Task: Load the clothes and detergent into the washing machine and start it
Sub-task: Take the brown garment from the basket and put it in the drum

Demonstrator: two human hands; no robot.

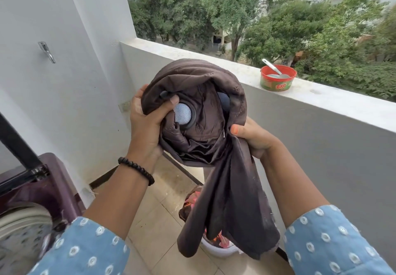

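I hold a dark brown garment (205,124) up in front of me with both hands. My left hand (147,122) grips its left side, the thumb pressing near a round white mesh disc with a black rim (184,115) that lies in the folds. On the right, my right hand (255,137) pinches the cloth, and a long tail hangs down from there. The washing machine (32,210) stands at the lower left, purple, its lid raised and the perforated drum visible. A red tub (278,77) with a spoon in it sits on the balcony ledge.
A white basin (216,251) with colourful clothes stands on the tiled floor below the hanging cloth. The grey parapet wall (321,146) runs along the right, with trees beyond. A white wall with a metal hook (47,51) is on the left.
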